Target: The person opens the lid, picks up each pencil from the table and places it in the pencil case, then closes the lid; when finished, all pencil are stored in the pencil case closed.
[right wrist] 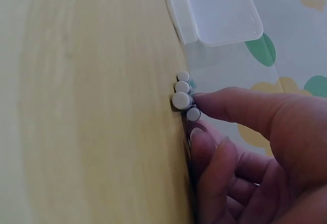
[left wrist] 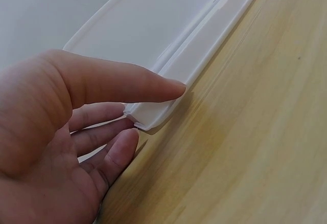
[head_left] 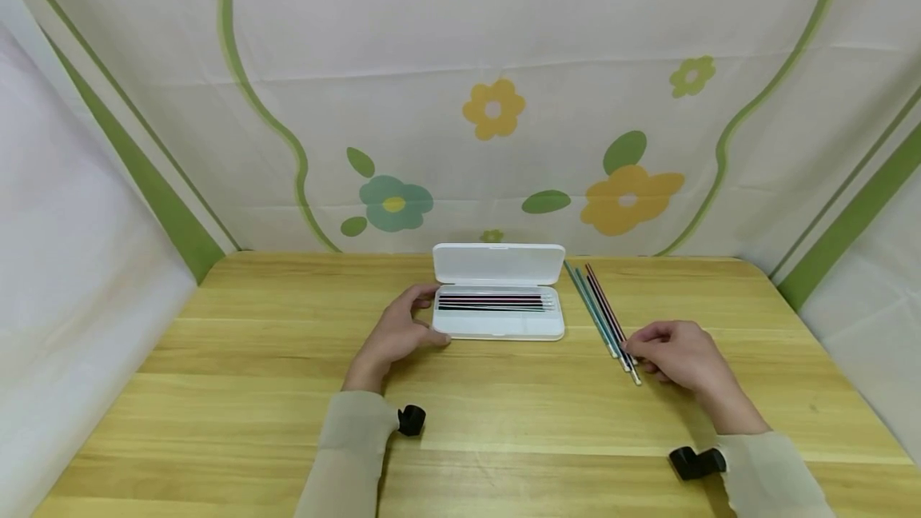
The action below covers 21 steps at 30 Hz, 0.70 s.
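A white pencil case (head_left: 500, 330) lies on the table, its lid (head_left: 500, 264) raised at the back. Inside, several dark pencils (head_left: 492, 302) lie lengthwise. My left hand (head_left: 399, 330) holds the case's left end, thumb along the front edge and fingers round the side and back. To the right of the case, several green and dark red pencils (head_left: 596, 310) lie slanted, white-tipped ends toward me. My right hand (head_left: 679, 354) is at those near ends, thumb and forefinger pinching a pencil (right wrist: 193, 114) at the group's right side; its other fingers are curled.
The wooden table (head_left: 504, 422) reaches back to a flower-print cloth (head_left: 432, 102) that hangs behind it. More pale cloth hangs at the left and right sides. A black wrist mount (head_left: 696, 464) sits by my right sleeve, another (head_left: 412, 420) by my left.
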### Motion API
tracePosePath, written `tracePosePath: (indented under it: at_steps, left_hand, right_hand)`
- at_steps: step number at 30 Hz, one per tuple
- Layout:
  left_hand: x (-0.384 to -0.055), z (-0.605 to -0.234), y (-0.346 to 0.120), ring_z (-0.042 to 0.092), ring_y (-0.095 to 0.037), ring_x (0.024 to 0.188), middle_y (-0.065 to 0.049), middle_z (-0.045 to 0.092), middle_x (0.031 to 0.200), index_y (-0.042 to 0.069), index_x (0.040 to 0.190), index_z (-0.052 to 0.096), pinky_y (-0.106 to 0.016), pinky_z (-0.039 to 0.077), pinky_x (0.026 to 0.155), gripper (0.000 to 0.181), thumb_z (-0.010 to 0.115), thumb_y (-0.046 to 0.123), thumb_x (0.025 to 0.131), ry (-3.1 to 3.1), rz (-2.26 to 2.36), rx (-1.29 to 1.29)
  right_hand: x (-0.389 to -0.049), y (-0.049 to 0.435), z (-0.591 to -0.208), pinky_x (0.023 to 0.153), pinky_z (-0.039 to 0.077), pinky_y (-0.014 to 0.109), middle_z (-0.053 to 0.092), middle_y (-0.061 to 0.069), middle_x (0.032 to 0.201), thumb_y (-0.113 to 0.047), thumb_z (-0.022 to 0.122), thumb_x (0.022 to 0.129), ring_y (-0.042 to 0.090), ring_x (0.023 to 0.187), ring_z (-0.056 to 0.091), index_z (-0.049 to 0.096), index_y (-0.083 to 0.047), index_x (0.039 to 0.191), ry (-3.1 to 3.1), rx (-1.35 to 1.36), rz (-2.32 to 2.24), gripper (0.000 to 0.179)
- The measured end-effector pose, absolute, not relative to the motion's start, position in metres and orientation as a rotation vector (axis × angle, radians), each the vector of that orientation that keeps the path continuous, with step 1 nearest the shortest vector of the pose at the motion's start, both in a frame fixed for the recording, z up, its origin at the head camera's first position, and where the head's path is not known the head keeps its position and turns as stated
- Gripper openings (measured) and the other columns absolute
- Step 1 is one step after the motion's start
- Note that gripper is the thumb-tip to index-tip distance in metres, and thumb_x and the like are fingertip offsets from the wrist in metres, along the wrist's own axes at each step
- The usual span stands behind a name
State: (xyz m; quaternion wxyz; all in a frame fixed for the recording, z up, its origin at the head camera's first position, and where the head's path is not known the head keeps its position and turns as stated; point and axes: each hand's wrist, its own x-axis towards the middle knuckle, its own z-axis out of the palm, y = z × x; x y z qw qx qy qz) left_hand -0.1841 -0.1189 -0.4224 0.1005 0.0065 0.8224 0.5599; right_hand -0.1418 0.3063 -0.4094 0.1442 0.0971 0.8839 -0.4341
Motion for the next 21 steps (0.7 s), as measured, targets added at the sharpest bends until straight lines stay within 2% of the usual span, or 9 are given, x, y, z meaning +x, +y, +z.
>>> tracePosePath:
  at_steps: [14, 21]
  left_hand:
    - [-0.1840, -0.4228, -0.1216, 0.054, -0.033, 0.136, -0.015, 0.059, 0.149, 0.017, 0.154, 0.057, -0.050, 0.051, 0.109, 0.091, 0.093, 0.001, 0.072, 2.436, 1.659, 0.027]
    - [-0.1819, -0.4221, -0.1213, 0.060, -0.032, 0.128, -0.015, 0.059, 0.149, 0.017, 0.154, 0.057, -0.047, 0.053, 0.106, 0.091, 0.093, 0.000, 0.073, 2.423, 1.670, 0.004]
  right_hand:
    - [-0.1438, 0.3052, -0.4082, 0.064, 0.059, 0.030, 0.075, 0.002, 0.087, -0.034, 0.078, 0.097, 0.015, 0.078, 0.068, 0.074, 0.000, 0.114, 2.558, 0.275, -1.244, 0.038]
    - [-0.1455, 0.3110, -0.4087, 0.066, 0.060, 0.029, 0.076, 0.001, 0.089, -0.034, 0.072, 0.102, 0.013, 0.079, 0.071, 0.072, 0.003, 0.126, 2.570, 0.301, -1.282, 0.044]
